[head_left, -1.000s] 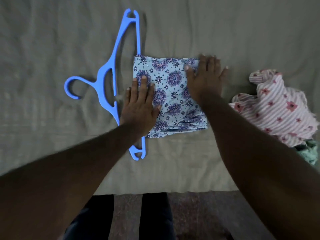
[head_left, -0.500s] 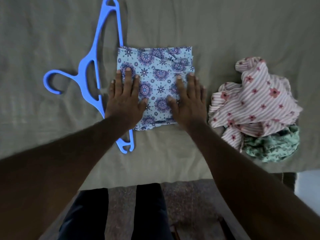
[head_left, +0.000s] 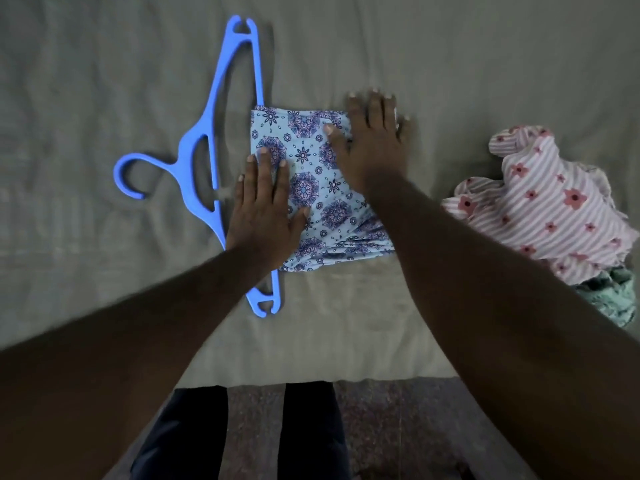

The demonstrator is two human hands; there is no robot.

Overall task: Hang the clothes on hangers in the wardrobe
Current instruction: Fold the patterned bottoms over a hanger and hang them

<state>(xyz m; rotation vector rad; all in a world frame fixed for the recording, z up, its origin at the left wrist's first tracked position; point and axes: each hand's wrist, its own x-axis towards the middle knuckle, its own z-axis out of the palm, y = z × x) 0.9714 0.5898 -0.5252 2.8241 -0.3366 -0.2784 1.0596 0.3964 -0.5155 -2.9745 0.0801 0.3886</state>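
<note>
Both hands are down on the folded cloth [head_left: 311, 188], which lies mid-bed [head_left: 104, 98], right in front of me. The left grip [head_left: 263, 209] is flat, fingers straight and close together, pressing the cloth's near-left part. The right grip [head_left: 375, 147] is flat too, fingers spread over the far-right corner, with the tips running off onto the sheet. Neither one is clamped on anything.

What matters is the hanger [head_left: 183, 161]. It sits just left of the cloth with its long axis running straight away from me and its hook pointing left. Its straight bar meets the cloth's left edge, vanishes there, and comes out again near me below my left wrist. I read that as the cloth lying folded over the bar, though I can't see underneath to confirm it.

The left grip is clearly nearer and practically on the bar, so I'd take the hanger with it, leaving the right to steady the cloth. A striped garment [head_left: 540, 202] and a green one [head_left: 602, 296] wait well off to the right.
</note>
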